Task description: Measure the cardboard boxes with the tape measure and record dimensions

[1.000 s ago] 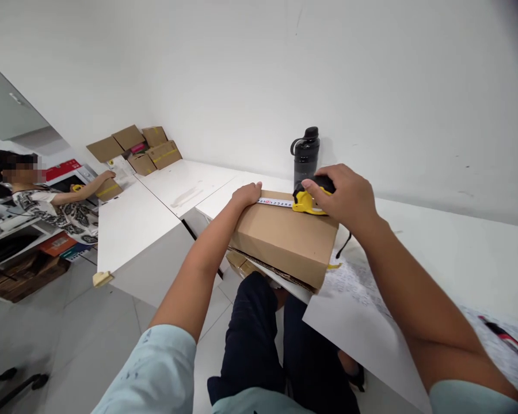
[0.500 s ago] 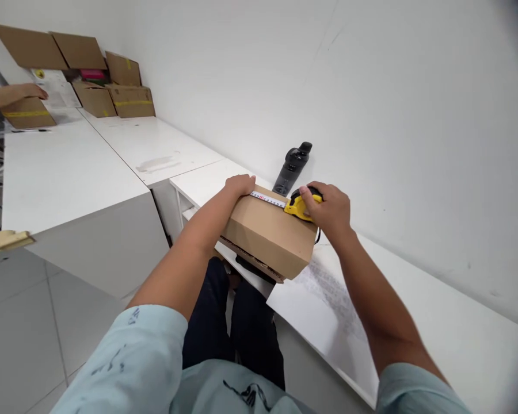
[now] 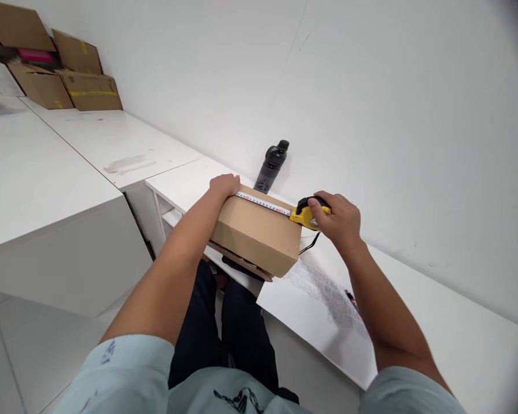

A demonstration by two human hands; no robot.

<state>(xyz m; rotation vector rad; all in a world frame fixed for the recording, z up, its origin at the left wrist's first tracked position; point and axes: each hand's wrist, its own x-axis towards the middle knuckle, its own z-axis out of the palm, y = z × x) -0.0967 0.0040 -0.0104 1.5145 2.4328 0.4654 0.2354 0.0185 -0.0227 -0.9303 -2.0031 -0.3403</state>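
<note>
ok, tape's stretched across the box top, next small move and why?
Probably hold both hands steady and read the blade at the box's right edge. The left hand pins the tape end at the box's left corner, the right hand holds the yellow tape measure at the opposite edge, and the blade lies flat along the top.

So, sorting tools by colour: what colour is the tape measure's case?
Yellow with black, held in the right hand; the tape measure shows in the head view.

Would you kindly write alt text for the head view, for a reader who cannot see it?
A person stretches a tape along the top edge of a cardboard box on a white desk: the left hand pins its end at the far corner, the right hand grips the yellow case. A dark bottle stands by the wall, and a printed sheet lies beside the box.
</note>
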